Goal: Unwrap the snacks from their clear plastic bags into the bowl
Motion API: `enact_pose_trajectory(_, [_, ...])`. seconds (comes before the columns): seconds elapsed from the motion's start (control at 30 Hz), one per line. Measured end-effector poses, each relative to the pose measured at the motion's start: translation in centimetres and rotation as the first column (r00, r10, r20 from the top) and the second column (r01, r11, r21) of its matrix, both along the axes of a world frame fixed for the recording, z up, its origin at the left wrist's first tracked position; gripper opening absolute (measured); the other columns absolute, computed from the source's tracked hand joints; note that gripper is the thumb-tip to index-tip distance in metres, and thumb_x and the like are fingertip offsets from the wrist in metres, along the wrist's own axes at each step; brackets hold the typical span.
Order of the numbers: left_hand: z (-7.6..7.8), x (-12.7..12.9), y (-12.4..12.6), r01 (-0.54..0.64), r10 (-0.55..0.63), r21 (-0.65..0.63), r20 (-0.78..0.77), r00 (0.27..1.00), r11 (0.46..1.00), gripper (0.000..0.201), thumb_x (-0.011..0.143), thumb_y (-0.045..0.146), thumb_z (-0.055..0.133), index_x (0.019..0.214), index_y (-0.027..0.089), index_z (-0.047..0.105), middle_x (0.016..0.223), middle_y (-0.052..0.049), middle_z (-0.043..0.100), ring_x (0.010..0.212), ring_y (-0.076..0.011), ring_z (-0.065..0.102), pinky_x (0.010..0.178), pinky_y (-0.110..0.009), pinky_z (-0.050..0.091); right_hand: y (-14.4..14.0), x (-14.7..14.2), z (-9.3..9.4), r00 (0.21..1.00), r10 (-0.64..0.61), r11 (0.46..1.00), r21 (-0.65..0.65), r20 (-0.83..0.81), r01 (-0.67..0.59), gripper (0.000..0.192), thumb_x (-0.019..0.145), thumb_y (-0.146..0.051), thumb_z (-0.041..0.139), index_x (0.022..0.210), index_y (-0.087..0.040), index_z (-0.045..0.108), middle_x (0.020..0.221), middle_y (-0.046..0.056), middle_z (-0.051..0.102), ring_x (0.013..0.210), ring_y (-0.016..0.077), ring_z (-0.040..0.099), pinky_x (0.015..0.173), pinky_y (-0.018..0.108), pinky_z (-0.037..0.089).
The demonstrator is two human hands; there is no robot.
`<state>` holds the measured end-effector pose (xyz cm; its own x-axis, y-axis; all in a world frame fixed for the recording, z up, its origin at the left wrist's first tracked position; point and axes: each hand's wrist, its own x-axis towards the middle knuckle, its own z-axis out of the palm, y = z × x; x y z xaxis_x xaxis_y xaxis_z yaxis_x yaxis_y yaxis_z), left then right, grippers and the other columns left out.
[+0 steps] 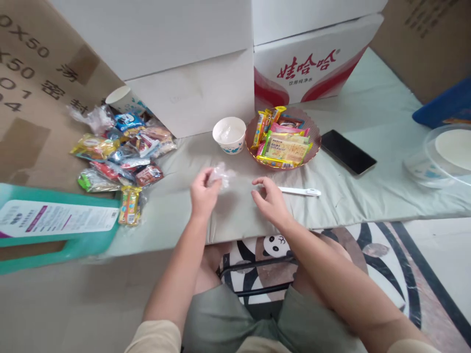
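The left hand (203, 192) pinches a crinkly clear wrapper (220, 175) near the front edge of the tabletop (368, 122). The right hand (270, 198) rests just beside it, fingers curled and holding nothing, near a white spoon (300, 191). A paper cup (229, 135) and a plate (315, 139) of snacks sit farther back.

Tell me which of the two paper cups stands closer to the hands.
The white paper cup beside the snack plate, upright and open, just beyond the left hand. The other cup sits far left, behind the snack pile.
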<state>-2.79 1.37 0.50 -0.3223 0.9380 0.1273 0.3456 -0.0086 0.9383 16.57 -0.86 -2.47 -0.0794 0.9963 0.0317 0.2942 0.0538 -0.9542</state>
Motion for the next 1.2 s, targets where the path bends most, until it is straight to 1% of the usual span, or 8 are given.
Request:
enact_pose_trajectory(0.07, [2.4, -0.8, 3.0, -0.154, 0.182, 0.140, -0.215, 0.960, 0.978, 0.014, 0.074, 0.018, 0.068, 0.081, 0.024, 0.057, 0.075, 0.002, 0.058, 0.072, -0.0155, 0.057, 0.075, -0.030, 0.052, -0.1, -0.1, 0.3, 0.999, 0.038, 0.999, 0.010, 0.002, -0.038, 0.020, 0.083, -0.032, 0.054, 0.099, -0.022, 0.061, 0.100, 0.007, 0.070, 0.081, 0.0203, 0.060, 0.085, 0.038, 0.047])
enact_pose_trajectory(0.17, [5.5, 0.4, 9.3, 0.006, 0.126, 0.216, -0.593, 0.795, 0.976, 0.019, 0.072, 0.011, 0.066, 0.071, 0.023, 0.051, 0.083, -0.003, 0.060, 0.084, -0.0206, 0.062, 0.087, -0.036, 0.053, -0.2, -0.4, 0.8, 0.994, 0.108, 0.994, 0.021, -0.028, -0.107, 0.015, 0.085, -0.031, 0.052, 0.094, -0.023, 0.061, 0.096, 0.006, 0.070, 0.081, 0.0200, 0.060, 0.082, 0.035, 0.047])
enact_pose_trajectory(0.33, [6.3, 5.0, 17.9, 0.117, -0.321, -0.302, -0.828, 0.460, 0.946, 0.016, 0.065, 0.006, 0.067, 0.067, 0.019, 0.059, 0.076, -0.009, 0.065, 0.095, -0.0335, 0.068, 0.093, -0.048, 0.052, 0.5, -0.1, 1.1, 0.988, 0.137, 0.990, -0.011, -0.069, -0.138, 0.013, 0.082, -0.024, 0.050, 0.089, -0.022, 0.062, 0.090, 0.004, 0.069, 0.079, 0.0189, 0.061, 0.078, 0.031, 0.047])
enact_pose_trajectory(0.43, [5.3, 6.2, 20.5, 0.112, -0.640, -0.654, -0.668, 0.380, 0.749, 0.019, 0.056, 0.008, 0.074, 0.054, 0.018, 0.058, 0.063, -0.007, 0.062, 0.088, -0.0342, 0.070, 0.087, -0.046, 0.054, 0.7, 0.4, 1.2, 0.987, 0.138, 0.989, -0.043, -0.077, -0.141, 0.012, 0.084, -0.026, 0.050, 0.087, -0.022, 0.062, 0.087, 0.004, 0.069, 0.076, 0.0185, 0.061, 0.074, 0.030, 0.046])
enact_pose_trajectory(0.57, [4.8, 5.6, 21.9, 0.252, -0.804, -0.837, -0.317, 0.503, 0.487, 0.005, 0.061, 0.012, 0.068, 0.059, 0.016, 0.067, 0.062, -0.005, 0.066, 0.077, -0.0235, 0.070, 0.076, -0.036, 0.055, 0.6, 0.9, 1.5, 0.987, 0.138, 0.989, -0.035, -0.087, -0.141, 0.012, 0.084, -0.026, 0.050, 0.084, -0.022, 0.062, 0.085, 0.003, 0.070, 0.079, 0.0187, 0.063, 0.077, 0.031, 0.046])
enact_pose_trajectory(0.87, [10.4, -4.2, 11.9, 0.147, -0.290, -0.287, -0.557, 0.778, 0.947, 0.017, 0.088, 0.021, 0.054, 0.083, 0.014, 0.068, 0.071, -0.004, 0.068, 0.064, -0.0161, 0.067, 0.077, -0.038, 0.055, -1.0, 0.2, 1.2, 0.985, 0.164, 0.986, -0.008, -0.061, -0.164, 0.012, 0.085, -0.030, 0.052, 0.084, -0.023, 0.062, 0.083, 0.004, 0.070, 0.078, 0.0193, 0.064, 0.076, 0.032, 0.048])
enact_pose_trajectory(1.03, [6.1, -15.4, 5.6, -0.221, 0.045, -0.132, -0.760, 0.648, 0.966, 0.015, 0.080, 0.027, 0.068, 0.093, 0.019, 0.071, 0.098, -0.009, 0.071, 0.102, -0.0275, 0.066, 0.095, -0.043, 0.050, -1.6, -0.8, 0.6, 0.984, 0.175, 0.985, 0.001, 0.019, -0.175, 0.014, 0.086, -0.033, 0.054, 0.085, -0.023, 0.063, 0.082, 0.004, 0.070, 0.077, 0.0198, 0.063, 0.074, 0.033, 0.048])
enact_pose_trajectory(1.2, [2.2, -20.0, 3.5, -0.233, -0.128, -0.257, -0.880, 0.458, 0.938, 0.055, 0.071, 0.030, 0.078, 0.124, 0.020, 0.066, 0.142, -0.016, 0.055, 0.141, -0.0419, 0.039, 0.116, -0.056, 0.026, -1.7, -2.5, -0.1, 0.970, 0.213, 0.977, -0.042, 0.116, -0.209, 0.017, 0.086, -0.037, 0.054, 0.086, -0.022, 0.063, 0.077, 0.003, 0.067, 0.069, 0.0183, 0.060, 0.069, 0.032, 0.046])
